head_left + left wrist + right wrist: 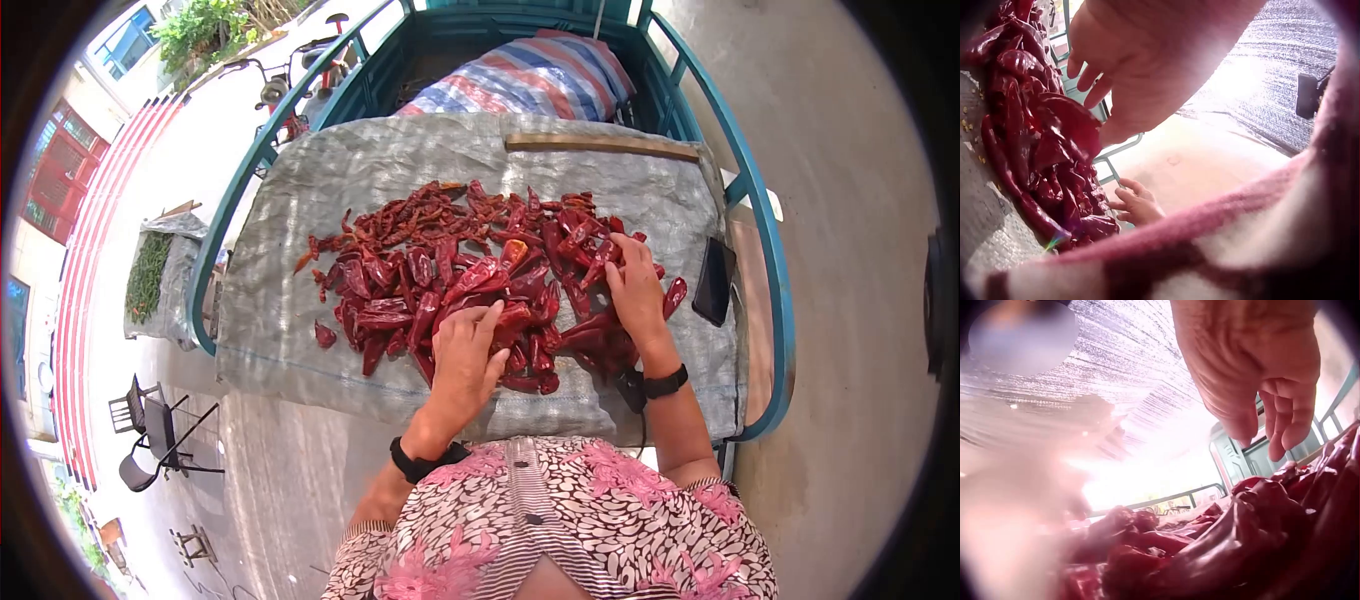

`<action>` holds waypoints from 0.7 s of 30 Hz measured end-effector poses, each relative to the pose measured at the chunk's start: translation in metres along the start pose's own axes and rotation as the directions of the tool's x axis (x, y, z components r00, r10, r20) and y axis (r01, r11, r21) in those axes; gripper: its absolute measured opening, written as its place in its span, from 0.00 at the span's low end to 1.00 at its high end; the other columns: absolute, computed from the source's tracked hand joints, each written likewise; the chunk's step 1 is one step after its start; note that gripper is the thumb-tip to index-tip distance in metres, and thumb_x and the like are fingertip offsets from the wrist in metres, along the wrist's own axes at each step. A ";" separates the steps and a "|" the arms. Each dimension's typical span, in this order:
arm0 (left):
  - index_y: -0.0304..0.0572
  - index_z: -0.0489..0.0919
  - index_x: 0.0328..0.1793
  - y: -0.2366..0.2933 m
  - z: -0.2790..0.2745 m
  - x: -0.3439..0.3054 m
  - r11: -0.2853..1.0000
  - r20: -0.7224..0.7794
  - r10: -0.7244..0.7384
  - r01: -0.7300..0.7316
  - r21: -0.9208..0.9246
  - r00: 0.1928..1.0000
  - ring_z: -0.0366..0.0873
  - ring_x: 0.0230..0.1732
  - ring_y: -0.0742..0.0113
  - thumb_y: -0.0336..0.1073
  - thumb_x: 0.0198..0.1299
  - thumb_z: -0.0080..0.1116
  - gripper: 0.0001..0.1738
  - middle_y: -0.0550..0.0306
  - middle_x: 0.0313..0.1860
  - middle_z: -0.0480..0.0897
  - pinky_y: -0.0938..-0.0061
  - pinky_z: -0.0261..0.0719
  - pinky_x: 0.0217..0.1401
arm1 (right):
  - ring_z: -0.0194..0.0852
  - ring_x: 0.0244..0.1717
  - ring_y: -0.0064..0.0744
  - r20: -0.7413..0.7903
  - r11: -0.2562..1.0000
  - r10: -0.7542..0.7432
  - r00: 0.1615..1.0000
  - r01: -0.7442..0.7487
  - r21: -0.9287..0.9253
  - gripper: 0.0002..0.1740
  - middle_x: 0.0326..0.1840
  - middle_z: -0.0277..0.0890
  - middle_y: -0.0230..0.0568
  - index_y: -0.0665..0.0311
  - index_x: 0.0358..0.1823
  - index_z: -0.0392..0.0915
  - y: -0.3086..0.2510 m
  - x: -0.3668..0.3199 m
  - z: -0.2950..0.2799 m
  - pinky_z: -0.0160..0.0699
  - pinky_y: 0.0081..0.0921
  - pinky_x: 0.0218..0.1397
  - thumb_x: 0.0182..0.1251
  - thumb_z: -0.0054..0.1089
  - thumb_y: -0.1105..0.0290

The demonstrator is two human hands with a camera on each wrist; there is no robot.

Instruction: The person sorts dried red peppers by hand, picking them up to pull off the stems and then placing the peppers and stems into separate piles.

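A pile of dried red chili peppers [420, 290] lies spread over a grey woven sheet [280, 330]. My left hand [462, 360] is at the near side of the pile, thumb and forefinger spread apart. In the left wrist view, its thumb [1113, 131] comes right up to a glossy chili pepper [1066, 119], while the other fingers hang loosely. My right hand [637, 290] reaches over the pile's right side, fingertips close to the peppers. The right wrist view shows its fingers [1285, 422] loosely bent above the peppers [1241, 531], with nothing between them and the thumb.
A black phone [714, 282] lies on the sheet's right. Across the back lies a wooden strip [600, 147]. Teal cart rails [765, 280] flank the sheet, and a striped bag [530, 75] sits in the cart bed. Folding chairs [160, 435] stand at the left.
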State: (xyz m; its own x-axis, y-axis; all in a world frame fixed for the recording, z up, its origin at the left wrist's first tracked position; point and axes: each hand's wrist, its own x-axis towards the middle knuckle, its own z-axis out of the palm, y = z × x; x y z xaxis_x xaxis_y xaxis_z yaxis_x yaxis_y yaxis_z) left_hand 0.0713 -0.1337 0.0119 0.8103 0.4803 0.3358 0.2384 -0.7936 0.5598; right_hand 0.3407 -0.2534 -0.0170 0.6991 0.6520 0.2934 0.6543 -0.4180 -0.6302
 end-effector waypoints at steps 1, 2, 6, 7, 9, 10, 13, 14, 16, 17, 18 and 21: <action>0.46 0.69 0.78 -0.006 0.004 -0.002 1.000 -0.017 0.015 -0.015 0.005 1.000 0.66 0.69 0.45 0.32 0.58 0.68 0.40 0.46 0.68 0.72 0.54 0.63 0.71 | 0.79 0.59 0.56 0.031 0.999 0.031 0.999 -0.030 -0.046 0.26 0.66 0.72 0.50 0.56 0.69 0.71 0.003 0.005 0.001 0.82 0.45 0.57 0.71 0.62 0.69; 0.45 0.69 0.78 -0.009 0.007 -0.004 1.000 -0.011 0.015 -0.015 -0.009 1.000 0.67 0.69 0.44 0.32 0.59 0.68 0.38 0.45 0.68 0.72 0.53 0.65 0.70 | 0.78 0.60 0.57 0.063 0.994 0.059 0.996 -0.053 -0.094 0.27 0.66 0.72 0.50 0.56 0.70 0.71 0.005 0.008 0.003 0.81 0.45 0.58 0.70 0.63 0.68; 0.50 0.70 0.78 -0.029 0.026 -0.009 0.992 0.132 0.019 -0.003 -0.123 0.991 0.68 0.69 0.42 0.37 0.59 0.69 0.39 0.43 0.69 0.71 0.51 0.67 0.70 | 0.76 0.61 0.54 0.073 0.986 -0.047 0.996 0.058 -0.155 0.29 0.61 0.75 0.49 0.56 0.69 0.72 0.028 0.013 0.020 0.78 0.44 0.60 0.67 0.67 0.67; 0.52 0.69 0.79 -0.035 0.028 -0.009 0.994 0.115 0.058 -0.046 -0.098 0.992 0.68 0.69 0.42 0.41 0.58 0.70 0.40 0.42 0.70 0.70 0.50 0.67 0.70 | 0.77 0.60 0.53 0.075 0.989 -0.035 0.997 0.045 -0.139 0.29 0.60 0.75 0.48 0.57 0.68 0.72 0.030 0.013 0.021 0.78 0.44 0.60 0.65 0.68 0.68; 0.54 0.67 0.81 -0.042 0.031 -0.012 0.995 0.092 0.101 -0.100 -0.011 0.991 0.66 0.73 0.43 0.45 0.56 0.72 0.45 0.43 0.74 0.66 0.51 0.66 0.72 | 0.77 0.57 0.50 0.047 0.999 -0.027 0.999 0.029 -0.046 0.30 0.57 0.75 0.47 0.59 0.67 0.74 0.035 0.015 0.021 0.77 0.41 0.60 0.62 0.70 0.71; 0.55 0.66 0.82 -0.045 0.033 -0.015 0.989 0.063 0.142 -0.144 0.032 0.988 0.65 0.74 0.43 0.47 0.55 0.73 0.47 0.43 0.76 0.64 0.51 0.66 0.73 | 0.77 0.55 0.49 0.021 0.999 -0.027 0.999 0.026 0.031 0.30 0.55 0.75 0.47 0.60 0.66 0.74 0.030 0.015 0.019 0.77 0.39 0.60 0.60 0.71 0.73; 0.52 0.63 0.83 -0.048 0.043 -0.024 0.977 0.096 0.174 -0.184 0.105 0.980 0.58 0.80 0.44 0.56 0.59 0.69 0.49 0.43 0.81 0.58 0.52 0.60 0.77 | 0.77 0.51 0.44 -0.038 0.998 0.006 0.999 -0.003 0.062 0.23 0.51 0.75 0.45 0.62 0.58 0.79 0.015 0.009 0.000 0.76 0.37 0.58 0.59 0.70 0.77; 0.51 0.62 0.84 -0.049 0.047 -0.026 0.977 0.096 0.172 -0.182 0.112 0.980 0.57 0.81 0.45 0.58 0.60 0.68 0.49 0.43 0.82 0.58 0.53 0.59 0.78 | 0.77 0.51 0.42 -0.048 0.998 0.011 0.999 -0.008 0.068 0.22 0.50 0.75 0.44 0.62 0.56 0.80 0.009 0.008 -0.008 0.76 0.36 0.58 0.59 0.70 0.77; 0.46 0.61 0.84 -0.048 0.048 -0.026 0.977 0.080 0.171 -0.180 0.116 0.982 0.54 0.82 0.45 0.59 0.61 0.67 0.50 0.44 0.83 0.56 0.52 0.57 0.79 | 0.76 0.50 0.38 -0.103 0.991 0.005 0.995 0.009 0.136 0.19 0.49 0.74 0.43 0.63 0.53 0.81 -0.035 -0.006 -0.031 0.76 0.34 0.55 0.59 0.70 0.79; 0.44 0.61 0.83 -0.048 0.050 -0.028 0.975 0.057 0.182 -0.188 0.120 0.982 0.53 0.83 0.44 0.59 0.61 0.67 0.50 0.44 0.83 0.56 0.52 0.57 0.80 | 0.76 0.50 0.36 -0.128 0.985 0.008 0.992 0.013 0.170 0.17 0.49 0.74 0.42 0.63 0.51 0.82 -0.055 -0.015 -0.035 0.76 0.32 0.54 0.59 0.70 0.79; 0.42 0.61 0.83 -0.049 0.051 -0.030 0.973 0.036 0.194 -0.197 0.123 0.980 0.53 0.83 0.44 0.60 0.61 0.66 0.51 0.44 0.83 0.56 0.52 0.56 0.80 | 0.76 0.48 0.35 -0.069 0.974 -0.010 0.998 0.025 0.225 0.17 0.48 0.74 0.41 0.63 0.50 0.82 -0.065 -0.023 -0.031 0.77 0.31 0.52 0.59 0.70 0.79; 0.40 0.59 0.83 -0.052 0.050 -0.035 0.968 -0.053 0.244 -0.240 0.072 0.968 0.52 0.84 0.47 0.63 0.63 0.62 0.51 0.47 0.85 0.55 0.53 0.56 0.82 | 0.78 0.41 0.32 0.099 0.924 -0.123 0.987 0.077 0.375 0.15 0.42 0.75 0.38 0.63 0.48 0.81 -0.095 -0.049 -0.017 0.78 0.29 0.45 0.59 0.71 0.79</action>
State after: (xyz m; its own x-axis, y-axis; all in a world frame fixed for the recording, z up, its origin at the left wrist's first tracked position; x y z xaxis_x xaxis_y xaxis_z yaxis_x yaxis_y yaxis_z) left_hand 0.0572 -0.1278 -0.0664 0.8144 0.2917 0.5017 0.0752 -0.9103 0.4071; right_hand 0.2493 -0.2562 0.0404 0.5814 0.7580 0.2956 0.5500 -0.0984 -0.8294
